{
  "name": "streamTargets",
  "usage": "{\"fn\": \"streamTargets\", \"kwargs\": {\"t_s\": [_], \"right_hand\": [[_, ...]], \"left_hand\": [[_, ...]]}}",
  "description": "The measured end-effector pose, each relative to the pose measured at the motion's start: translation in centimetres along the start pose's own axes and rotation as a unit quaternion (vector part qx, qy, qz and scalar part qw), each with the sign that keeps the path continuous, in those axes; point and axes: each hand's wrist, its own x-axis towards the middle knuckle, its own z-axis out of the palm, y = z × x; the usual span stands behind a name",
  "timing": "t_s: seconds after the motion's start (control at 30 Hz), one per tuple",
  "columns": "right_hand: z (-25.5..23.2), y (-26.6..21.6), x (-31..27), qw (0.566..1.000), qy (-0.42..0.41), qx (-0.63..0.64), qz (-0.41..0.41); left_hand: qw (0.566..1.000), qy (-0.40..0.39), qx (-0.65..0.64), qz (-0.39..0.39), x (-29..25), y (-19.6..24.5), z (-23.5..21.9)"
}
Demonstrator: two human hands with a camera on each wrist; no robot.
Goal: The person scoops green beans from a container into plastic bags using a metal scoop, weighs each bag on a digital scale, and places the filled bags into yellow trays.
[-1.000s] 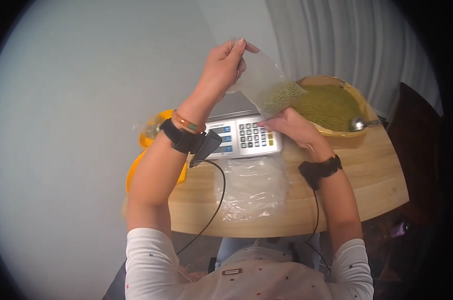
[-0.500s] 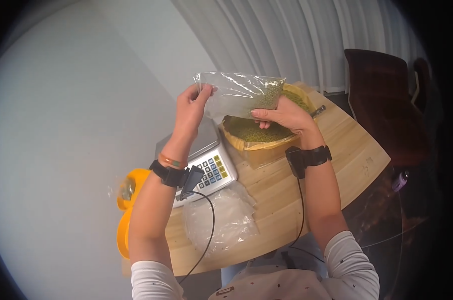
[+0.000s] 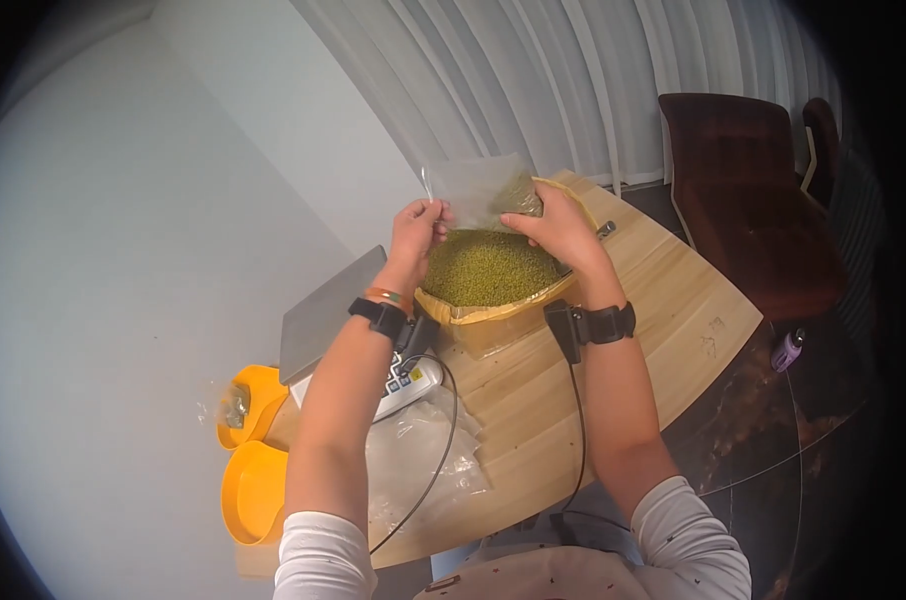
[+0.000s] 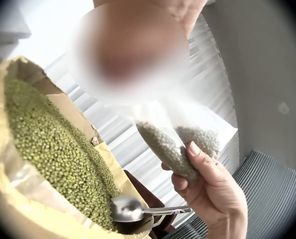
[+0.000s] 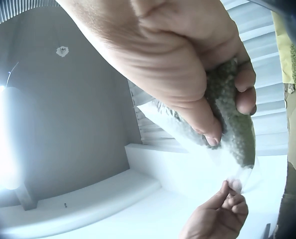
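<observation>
A clear plastic bag (image 3: 473,185) with green beans in one end is held up between both hands, above a paper-lined box of green beans (image 3: 488,270). The left hand (image 3: 418,235) pinches the bag's empty end. At the filled end, the right hand (image 3: 563,232) grips the bag with thumb and fingers curled round the beans (image 4: 163,147). In the right wrist view the left hand (image 5: 217,214) pinches the bag's plastic below the right hand (image 5: 183,64).
A scale (image 3: 333,310) stands left of the bean box, with flat plastic bags (image 3: 423,460) in front. Two yellow trays (image 3: 253,495) sit at the table's left edge, one holding a small bag. A metal scoop (image 4: 128,209) rests in the beans; a chair (image 3: 753,200) stands behind right.
The head view has turned to the right. The bag, first slanting down over the scale, is now held sideways above the bean box, and the right hand has moved from beneath it to grip its filled end.
</observation>
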Motion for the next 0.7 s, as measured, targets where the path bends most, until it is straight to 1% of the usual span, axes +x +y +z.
{"fn": "streamTargets", "kwargs": {"t_s": [0.03,0.07,0.1,0.13,0.2,0.37,0.43,0.47,0.53,0.63,0.7], "right_hand": [[0.2,0.3,0.2,0.997,0.028,-0.068,-0.007],[0.4,0.6,0.2,0.997,0.031,-0.070,-0.011],[0.8,0.5,0.0,0.993,0.067,-0.083,-0.041],[0.9,0.5,-0.1,0.988,0.102,-0.096,-0.070],[1.0,0.1,-0.3,0.989,0.103,-0.088,-0.060],[0.8,-1.2,-0.3,0.993,0.086,-0.077,-0.023],[0.8,-1.5,-0.5,0.990,0.108,-0.052,-0.068],[0.8,-1.8,-0.6,0.991,0.108,-0.052,-0.067],[0.7,-2.4,-0.8,0.989,0.113,-0.031,-0.091],[0.3,-3.1,-1.0,0.989,0.115,-0.006,-0.094],[-0.2,-3.6,-1.2,0.988,0.123,-0.013,-0.097]], "left_hand": [[0.999,-0.003,-0.035,-0.018,0.6,-0.4,0.5],[0.998,-0.002,-0.049,-0.031,0.9,-1.0,0.9],[0.998,-0.004,-0.051,-0.027,1.2,-1.5,1.3],[0.997,-0.004,-0.064,-0.045,1.4,-1.9,1.7],[0.993,-0.002,-0.091,-0.075,1.8,-2.7,2.5],[0.989,0.000,-0.108,-0.101,2.6,-4.5,3.9],[0.987,0.004,-0.117,-0.110,2.6,-4.9,4.2],[0.985,-0.004,-0.126,-0.115,2.6,-5.1,4.2],[0.984,-0.011,-0.134,-0.120,2.4,-5.1,4.4],[0.983,-0.013,-0.129,-0.131,2.0,-5.1,4.6],[0.984,-0.042,-0.118,-0.130,1.5,-4.9,4.6]]}}
